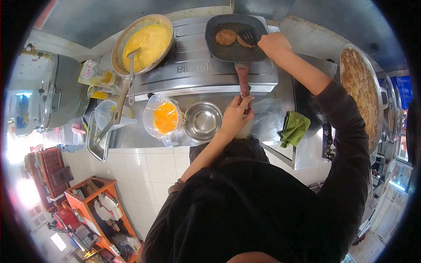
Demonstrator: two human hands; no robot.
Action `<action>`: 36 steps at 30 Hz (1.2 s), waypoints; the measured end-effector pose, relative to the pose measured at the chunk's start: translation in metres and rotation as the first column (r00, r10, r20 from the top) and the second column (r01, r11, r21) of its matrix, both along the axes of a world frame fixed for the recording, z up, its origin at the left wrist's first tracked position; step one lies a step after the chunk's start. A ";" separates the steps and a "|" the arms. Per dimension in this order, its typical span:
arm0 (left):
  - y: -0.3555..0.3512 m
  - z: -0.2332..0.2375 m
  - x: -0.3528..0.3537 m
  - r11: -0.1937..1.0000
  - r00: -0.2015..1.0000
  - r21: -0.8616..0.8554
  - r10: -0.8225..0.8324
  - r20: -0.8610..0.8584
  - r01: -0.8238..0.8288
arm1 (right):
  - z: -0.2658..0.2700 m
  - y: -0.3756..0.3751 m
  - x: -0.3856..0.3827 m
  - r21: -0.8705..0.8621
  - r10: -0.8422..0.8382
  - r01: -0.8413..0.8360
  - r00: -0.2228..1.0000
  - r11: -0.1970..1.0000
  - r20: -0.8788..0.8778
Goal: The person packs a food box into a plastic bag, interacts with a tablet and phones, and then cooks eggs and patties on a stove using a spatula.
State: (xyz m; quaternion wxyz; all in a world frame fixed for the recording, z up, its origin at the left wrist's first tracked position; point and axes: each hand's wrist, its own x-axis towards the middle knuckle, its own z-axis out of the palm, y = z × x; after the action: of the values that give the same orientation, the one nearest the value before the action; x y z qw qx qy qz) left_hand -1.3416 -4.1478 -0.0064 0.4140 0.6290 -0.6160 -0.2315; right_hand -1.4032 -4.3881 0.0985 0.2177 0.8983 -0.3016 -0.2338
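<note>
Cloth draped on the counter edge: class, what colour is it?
The cloth is green, seen in the head view.

Left hand [235,115] holds pan handle [242,79]; right hand [272,44] holds spatula [249,36] against patty [242,42].

Scuffed, shiny stainless steel surface [272,115]. At the back, a silver stove [193,72] marked Rinnai. In front of it, side by side and about touching, 1 clear plastic jug [164,119] of orange liquid and 1 empty steel bowl [202,121]. Further left, a clear measuring cup [105,115] and a narrow metal tray [97,147] at the edge. Right of the bowl, a crumpled green cloth [294,128] hanging over the front edge.
</note>
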 end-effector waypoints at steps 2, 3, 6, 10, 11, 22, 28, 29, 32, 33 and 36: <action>0.000 -0.001 -0.001 1.000 1.000 0.012 0.009 -0.016 -0.008 | 0.010 0.006 0.008 -0.034 -0.070 0.068 0.996 0.997 -0.061; -0.001 -0.002 0.000 1.000 1.000 0.013 0.007 -0.015 -0.007 | 0.015 0.006 0.010 -0.032 -0.071 0.069 0.996 0.997 -0.060; -0.001 -0.002 0.001 1.000 1.000 -0.011 0.003 0.006 -0.003 | 0.017 0.003 0.011 -0.038 -0.020 0.017 0.997 0.999 -0.079; 0.000 -0.002 0.002 1.000 0.999 -0.020 0.012 0.038 -0.012 | 0.018 0.005 0.014 -0.058 0.024 -0.031 0.993 0.998 -0.115; 0.000 -0.003 0.002 1.000 0.999 -0.016 0.011 0.044 -0.010 | 0.024 0.011 0.016 -0.082 -0.009 -0.002 0.991 0.997 -0.131; 0.002 -0.004 0.004 0.998 0.994 -0.069 0.010 0.111 -0.002 | 0.018 0.002 -0.007 -0.004 -0.028 0.028 0.996 1.000 0.084; 0.003 -0.013 0.004 0.997 0.983 -0.079 0.003 0.185 0.012 | 0.047 0.026 -0.023 0.075 -0.217 0.205 0.947 0.976 0.236; 0.004 -0.015 0.003 0.998 0.982 -0.063 -0.010 0.188 0.023 | 0.046 0.032 -0.024 0.087 -0.195 0.176 0.932 0.980 0.305; 0.006 -0.011 0.009 0.995 0.994 -0.022 -0.094 0.058 0.095 | 0.029 0.044 -0.019 0.081 -0.109 0.088 0.941 0.993 0.321; 0.006 -0.011 0.011 0.994 0.993 -0.017 -0.104 0.055 0.105 | 0.018 0.044 -0.018 0.086 -0.120 0.098 0.940 0.992 0.318; 0.009 -0.015 0.018 0.991 0.992 -0.053 -0.126 -0.020 0.125 | -0.007 0.034 -0.010 0.064 -0.055 0.040 0.962 0.997 0.267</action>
State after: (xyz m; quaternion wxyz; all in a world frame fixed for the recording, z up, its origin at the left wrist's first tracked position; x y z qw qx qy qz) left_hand -1.3240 -4.1392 -0.0210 0.4218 0.5754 -0.6553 -0.2484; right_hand -1.4133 -4.3543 0.0913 0.1430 0.9201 -0.3431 -0.1235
